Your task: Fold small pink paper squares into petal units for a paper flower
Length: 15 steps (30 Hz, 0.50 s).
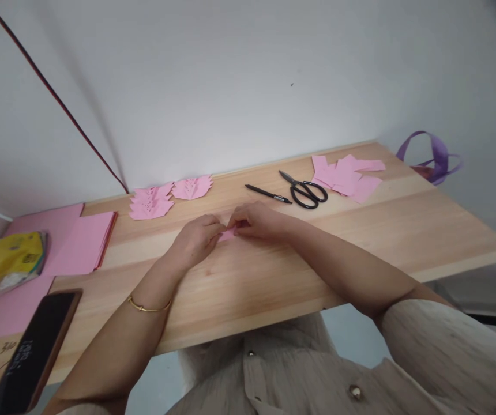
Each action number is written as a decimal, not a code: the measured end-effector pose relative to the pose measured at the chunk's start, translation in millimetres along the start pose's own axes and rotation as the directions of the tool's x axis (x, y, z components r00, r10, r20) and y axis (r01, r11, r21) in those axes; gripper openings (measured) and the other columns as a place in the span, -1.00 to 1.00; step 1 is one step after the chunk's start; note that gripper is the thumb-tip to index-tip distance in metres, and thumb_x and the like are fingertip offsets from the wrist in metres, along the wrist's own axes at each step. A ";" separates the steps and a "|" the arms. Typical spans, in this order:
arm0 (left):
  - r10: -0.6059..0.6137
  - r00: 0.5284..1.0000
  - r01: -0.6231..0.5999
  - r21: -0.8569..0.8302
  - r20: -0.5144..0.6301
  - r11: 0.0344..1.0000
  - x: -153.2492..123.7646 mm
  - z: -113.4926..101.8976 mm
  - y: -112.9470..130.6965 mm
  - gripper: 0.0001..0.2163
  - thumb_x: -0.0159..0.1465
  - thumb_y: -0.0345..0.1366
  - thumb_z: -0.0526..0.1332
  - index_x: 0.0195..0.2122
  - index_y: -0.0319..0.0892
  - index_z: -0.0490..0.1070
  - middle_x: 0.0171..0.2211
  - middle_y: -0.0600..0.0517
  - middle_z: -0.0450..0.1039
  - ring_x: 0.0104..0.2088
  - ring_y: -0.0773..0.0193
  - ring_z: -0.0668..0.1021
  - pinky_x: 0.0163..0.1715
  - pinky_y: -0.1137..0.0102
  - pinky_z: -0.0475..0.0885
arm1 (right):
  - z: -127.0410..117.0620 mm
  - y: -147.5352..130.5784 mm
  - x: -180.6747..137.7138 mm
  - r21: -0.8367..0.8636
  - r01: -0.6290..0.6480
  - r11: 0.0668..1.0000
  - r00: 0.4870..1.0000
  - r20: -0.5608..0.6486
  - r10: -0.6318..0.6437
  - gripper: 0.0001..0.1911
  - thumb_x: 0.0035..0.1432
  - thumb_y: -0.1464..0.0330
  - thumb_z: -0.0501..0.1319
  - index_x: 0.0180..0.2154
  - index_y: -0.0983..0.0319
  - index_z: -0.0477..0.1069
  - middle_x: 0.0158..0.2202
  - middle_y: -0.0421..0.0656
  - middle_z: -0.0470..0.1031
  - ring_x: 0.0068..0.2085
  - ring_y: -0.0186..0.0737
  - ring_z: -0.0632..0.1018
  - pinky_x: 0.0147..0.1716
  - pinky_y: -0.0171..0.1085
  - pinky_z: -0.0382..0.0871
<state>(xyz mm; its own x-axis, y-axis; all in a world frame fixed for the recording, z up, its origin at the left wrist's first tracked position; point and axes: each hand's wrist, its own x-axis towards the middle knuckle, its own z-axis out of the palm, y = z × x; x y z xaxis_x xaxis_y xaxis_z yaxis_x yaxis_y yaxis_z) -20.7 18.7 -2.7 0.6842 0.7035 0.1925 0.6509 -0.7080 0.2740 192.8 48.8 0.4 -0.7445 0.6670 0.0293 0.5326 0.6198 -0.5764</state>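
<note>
A small piece of pink paper [228, 234] lies between my hands at the middle of the wooden table, mostly covered by my fingers. My left hand [198, 237] pinches its left side, thumb and fingertips together. From the right, my right hand [256, 221] grips the same paper with bent fingers, its fingertips close to those of the left. Beyond the hands lie cut and folded pink paper shapes with jagged edges, one group [150, 203] at the left and another shape [192, 187] beside it.
A black pen [269, 193] and black-handled scissors [304, 190] lie beyond my right hand, near pink paper scraps [347, 176]. At the left are pink sheets [77, 245], a yellow package [17, 256] and a phone [36, 349]. A purple strap [437, 153] shows past the right edge.
</note>
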 end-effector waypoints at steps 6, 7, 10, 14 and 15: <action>0.088 0.996 -0.086 -0.069 0.022 0.994 -0.7 1.4 0.2 -0.74 0.27 -0.41 0.01 -0.16 -0.15 0.47 -0.26 -0.04 0.46 -0.25 0.31 0.47 -0.28 0.42 0.38 | 1.2 1.0 1.1 0.008 0.003 1.000 1.000 -0.010 -0.003 -0.78 0.07 0.42 0.16 -0.22 0.20 0.51 -0.27 -0.16 0.52 -0.24 -0.26 0.46 -0.24 -0.31 0.19; 0.092 0.995 -0.090 -0.066 0.038 0.994 -0.6 1.6 0.3 -0.73 0.27 -0.41 0.01 -0.16 -0.13 0.48 -0.25 -0.04 0.46 -0.24 0.31 0.47 -0.28 0.42 0.37 | 1.1 0.7 1.2 0.009 -0.001 1.000 1.000 -0.010 0.001 -0.79 0.07 0.41 0.17 -0.23 0.20 0.51 -0.27 -0.16 0.53 -0.24 -0.26 0.46 -0.25 -0.31 0.19; 0.090 0.992 -0.087 -0.045 0.084 0.995 -1.0 1.7 -1.2 -0.70 0.24 -0.45 0.01 -0.18 -0.08 0.50 -0.20 -0.01 0.46 -0.20 0.30 0.46 -0.25 0.41 0.37 | 1.1 0.6 1.4 0.023 -0.017 1.000 1.000 -0.007 0.017 -0.79 0.06 0.41 0.18 -0.22 0.20 0.51 -0.26 -0.16 0.53 -0.24 -0.27 0.47 -0.26 -0.31 0.20; 0.095 0.987 -0.089 -0.051 0.133 0.995 -2.4 -1.0 -3.1 -0.66 0.19 -0.51 -0.01 -0.20 -0.08 0.51 -0.18 0.00 0.46 -0.17 0.28 0.46 -0.22 0.38 0.38 | 1.6 2.1 1.3 0.029 -0.017 0.999 1.000 -0.009 0.017 -0.78 0.05 0.41 0.19 -0.22 0.20 0.51 -0.27 -0.16 0.53 -0.24 -0.28 0.46 -0.26 -0.31 0.20; 0.094 0.986 -0.087 -0.054 0.141 0.995 -2.7 -2.3 -2.9 -0.65 0.18 -0.52 -0.01 -0.20 -0.08 0.50 -0.17 0.00 0.46 -0.17 0.28 0.46 -0.21 0.37 0.38 | 1.8 2.4 1.2 0.028 -0.018 0.999 1.000 -0.012 0.018 -0.78 0.06 0.40 0.19 -0.22 0.21 0.51 -0.27 -0.16 0.53 -0.24 -0.28 0.46 -0.26 -0.31 0.20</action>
<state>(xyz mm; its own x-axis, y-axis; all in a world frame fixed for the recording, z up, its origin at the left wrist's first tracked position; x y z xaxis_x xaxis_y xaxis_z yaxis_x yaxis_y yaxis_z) -25.2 19.0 -1.8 0.7820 0.6177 0.0829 0.5698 -0.7624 0.3066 192.5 50.4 -2.4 -0.7299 0.6829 0.0284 0.5341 0.5958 -0.5998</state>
